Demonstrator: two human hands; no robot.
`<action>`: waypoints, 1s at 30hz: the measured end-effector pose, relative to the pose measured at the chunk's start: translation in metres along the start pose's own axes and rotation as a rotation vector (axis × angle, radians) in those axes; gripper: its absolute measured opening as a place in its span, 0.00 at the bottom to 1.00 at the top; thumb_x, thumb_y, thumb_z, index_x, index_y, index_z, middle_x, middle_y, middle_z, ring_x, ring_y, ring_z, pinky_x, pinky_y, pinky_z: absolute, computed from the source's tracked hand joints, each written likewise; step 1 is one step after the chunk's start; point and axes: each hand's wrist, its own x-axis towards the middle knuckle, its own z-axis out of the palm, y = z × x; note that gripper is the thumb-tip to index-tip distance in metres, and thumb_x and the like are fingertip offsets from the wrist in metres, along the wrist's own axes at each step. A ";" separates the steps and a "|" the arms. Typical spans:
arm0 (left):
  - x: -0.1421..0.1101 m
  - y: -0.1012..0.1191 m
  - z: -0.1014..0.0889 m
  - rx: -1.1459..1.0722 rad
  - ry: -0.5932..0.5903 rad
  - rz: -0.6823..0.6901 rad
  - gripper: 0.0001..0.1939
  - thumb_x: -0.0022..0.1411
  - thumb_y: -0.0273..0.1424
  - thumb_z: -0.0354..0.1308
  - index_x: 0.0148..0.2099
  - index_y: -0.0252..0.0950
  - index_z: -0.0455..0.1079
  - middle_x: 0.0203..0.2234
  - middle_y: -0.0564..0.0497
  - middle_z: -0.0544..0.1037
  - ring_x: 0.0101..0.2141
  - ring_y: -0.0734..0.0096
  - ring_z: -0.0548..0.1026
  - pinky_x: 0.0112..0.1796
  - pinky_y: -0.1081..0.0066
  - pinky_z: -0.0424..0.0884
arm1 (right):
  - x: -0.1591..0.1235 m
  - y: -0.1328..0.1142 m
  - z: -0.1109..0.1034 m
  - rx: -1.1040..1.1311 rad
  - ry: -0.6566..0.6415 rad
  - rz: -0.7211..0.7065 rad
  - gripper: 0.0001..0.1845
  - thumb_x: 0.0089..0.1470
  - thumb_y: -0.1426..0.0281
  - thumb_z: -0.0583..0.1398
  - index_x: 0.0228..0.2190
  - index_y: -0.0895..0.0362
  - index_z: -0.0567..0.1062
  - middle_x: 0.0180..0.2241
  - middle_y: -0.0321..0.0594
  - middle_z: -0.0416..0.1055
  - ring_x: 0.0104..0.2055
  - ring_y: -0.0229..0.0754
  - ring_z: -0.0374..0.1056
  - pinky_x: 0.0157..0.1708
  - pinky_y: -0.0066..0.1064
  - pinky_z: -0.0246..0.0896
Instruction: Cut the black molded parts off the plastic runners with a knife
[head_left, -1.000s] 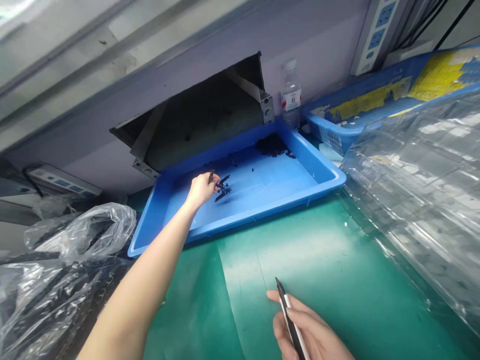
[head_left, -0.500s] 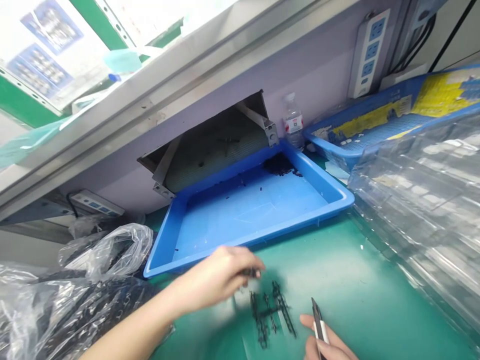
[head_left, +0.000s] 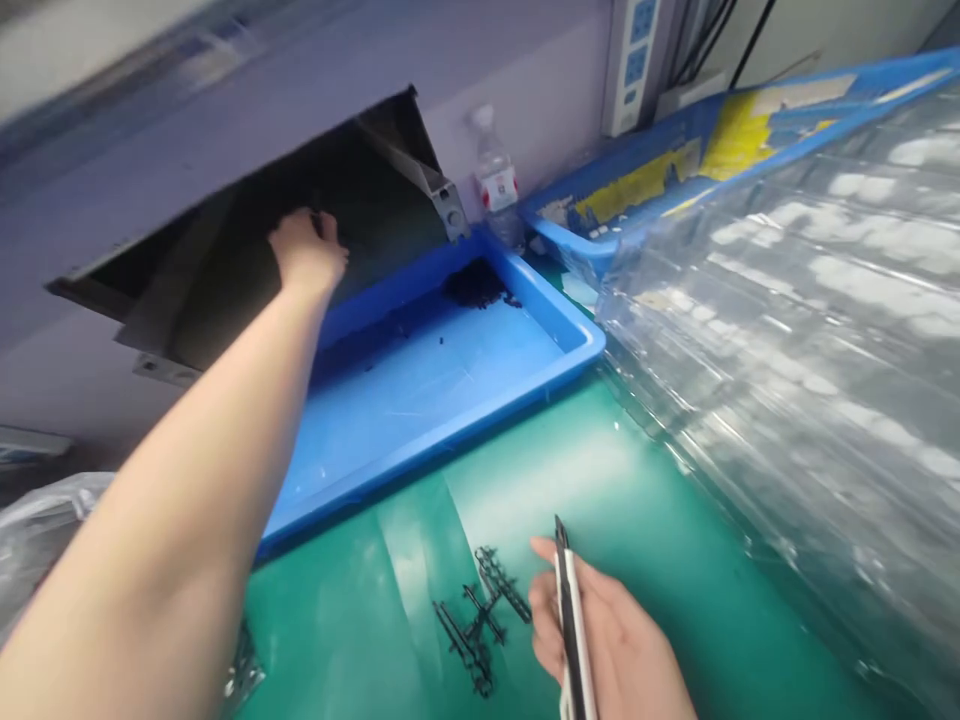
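Observation:
My left hand reaches into the dark opening in the wall, above the far side of the blue tray. Its fingers are curled, and a small dark shape shows beside them, too dim to name. A white-and-black utility knife is gripped in my right hand, its tip pointing away from me. Just left of that hand, a black plastic sprue with thin molded parts lies flat on the green table. Small black pieces are heaped in the tray's far right corner.
Clear plastic blister trays are stacked along the right. Behind them sits a blue basket with yellow tape. A plastic bottle stands against the wall near a power strip. Clear plastic bags lie at left.
My left hand has moved from above the sprue, where it held a small black part, forward and left into the opening. My right hand still holds the knife. The view has shifted.

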 end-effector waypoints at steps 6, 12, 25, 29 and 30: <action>-0.082 0.011 -0.042 -0.428 0.069 -0.112 0.19 0.59 0.27 0.41 0.47 0.19 0.63 0.32 0.50 0.73 0.29 0.77 0.75 0.32 0.75 0.70 | -0.003 0.002 0.000 -0.216 -0.001 -0.106 0.15 0.47 0.67 0.61 0.40 0.57 0.74 0.30 0.40 0.69 0.25 0.35 0.60 0.22 0.24 0.56; -0.201 0.014 -0.094 -0.486 -0.175 -0.063 0.12 0.57 0.32 0.48 0.39 0.31 0.68 0.25 0.55 0.73 0.25 0.77 0.73 0.34 0.71 0.70 | -0.007 -0.026 0.001 -0.846 0.011 -0.383 0.22 0.47 0.66 0.57 0.46 0.58 0.69 0.44 0.47 0.67 0.39 0.44 0.66 0.42 0.38 0.63; -0.362 0.028 -0.115 -1.228 -0.973 -0.108 0.12 0.62 0.38 0.45 0.32 0.40 0.67 0.26 0.53 0.70 0.24 0.74 0.69 0.28 0.76 0.69 | -0.057 -0.011 -0.005 -1.629 -0.490 -0.518 0.20 0.53 0.73 0.55 0.48 0.52 0.69 0.46 0.43 0.67 0.35 0.39 0.68 0.35 0.31 0.67; -0.382 0.038 -0.116 -1.386 -0.934 -0.411 0.14 0.58 0.42 0.51 0.29 0.38 0.68 0.24 0.54 0.67 0.18 0.79 0.65 0.18 0.79 0.62 | -0.057 0.026 -0.010 -1.394 -0.582 -0.403 0.12 0.50 0.64 0.61 0.36 0.55 0.77 0.32 0.40 0.70 0.24 0.35 0.66 0.21 0.23 0.66; -0.387 0.038 -0.116 -1.397 -0.942 -0.462 0.15 0.57 0.43 0.52 0.29 0.38 0.69 0.24 0.54 0.67 0.17 0.81 0.65 0.17 0.79 0.60 | -0.055 0.030 -0.011 -1.370 -0.565 -0.447 0.12 0.51 0.61 0.60 0.31 0.55 0.78 0.28 0.39 0.70 0.22 0.35 0.66 0.20 0.23 0.65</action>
